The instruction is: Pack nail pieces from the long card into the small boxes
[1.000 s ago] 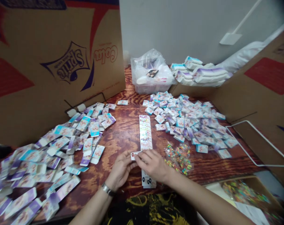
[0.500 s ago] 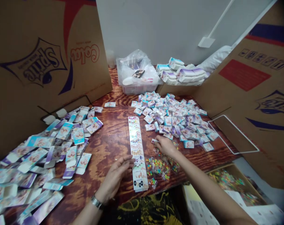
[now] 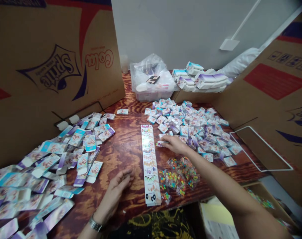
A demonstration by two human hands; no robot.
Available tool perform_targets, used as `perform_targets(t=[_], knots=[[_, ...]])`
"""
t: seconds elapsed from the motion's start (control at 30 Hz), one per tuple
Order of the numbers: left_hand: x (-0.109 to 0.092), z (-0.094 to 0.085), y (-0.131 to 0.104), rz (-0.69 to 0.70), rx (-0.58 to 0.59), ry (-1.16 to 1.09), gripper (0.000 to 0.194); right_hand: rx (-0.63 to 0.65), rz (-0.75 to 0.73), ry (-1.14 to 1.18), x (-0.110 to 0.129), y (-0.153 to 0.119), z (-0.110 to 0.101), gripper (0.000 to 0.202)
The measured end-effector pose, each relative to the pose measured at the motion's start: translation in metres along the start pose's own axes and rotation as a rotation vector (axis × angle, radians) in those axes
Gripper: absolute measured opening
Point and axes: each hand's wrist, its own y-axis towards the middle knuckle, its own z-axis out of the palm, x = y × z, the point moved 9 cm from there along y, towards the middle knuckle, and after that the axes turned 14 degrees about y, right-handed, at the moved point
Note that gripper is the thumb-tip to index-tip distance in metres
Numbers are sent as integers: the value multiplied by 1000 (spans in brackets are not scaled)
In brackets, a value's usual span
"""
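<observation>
My right hand (image 3: pixel 175 144) pinches a small white piece with purple print (image 3: pixel 161 144), perhaps folded paper, just right of the top of a long strip (image 3: pixel 148 166). That strip is a stack of printed paper sheets with coloured ovals, lying lengthwise on the table. My left hand (image 3: pixel 118 187) hovers left of the strip, fingers loosely curved and apart, holding nothing. Below my right forearm lie clear bags of small colourful pieces (image 3: pixel 173 179). Beyond my right hand spreads a heap of small closed boxes (image 3: pixel 190 124) with a hand picture.
Flattened or open small boxes (image 3: pixel 53 162) pile up at left on the wooden table (image 3: pixel 121 142). Large cardboard boxes (image 3: pixel 53 33) flank both sides. A plastic tub (image 3: pixel 153 96) and bundled packs (image 3: pixel 210 81) stand at the back. An open carton (image 3: pixel 260 196) sits lower right.
My right hand has moved slightly away from me, beyond the bags, with the small white piece in its fingers. My left hand has drawn back left, off the strip's edge. The view has shifted.
</observation>
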Motion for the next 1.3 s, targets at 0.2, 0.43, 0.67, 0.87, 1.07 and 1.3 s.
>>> perform_targets(t=[0.2, 0.43, 0.67, 0.87, 1.07, 1.3], knots=[[-12, -37, -5, 252, -210, 433, 35, -76, 159, -86, -17, 12, 29, 24], [-44, -97, -26, 414, -710, 1432, 42, -64, 213, -169, -27, -3, 32, 21], [-33, -56, -12, 469, -541, 1474, 41, -215, 117, 65, -5, -28, 15, 29], [-57, -55, -10, 583, -409, 1464, 59, -229, -66, 311, 49, -42, 10, 22], [-48, -44, 13, 720, 35, 1633, 78, -155, -237, 396, 108, -46, 34, 13], [-51, -40, 18, 723, 18, 1431, 41, -101, -393, 299, 146, -46, 75, 15]])
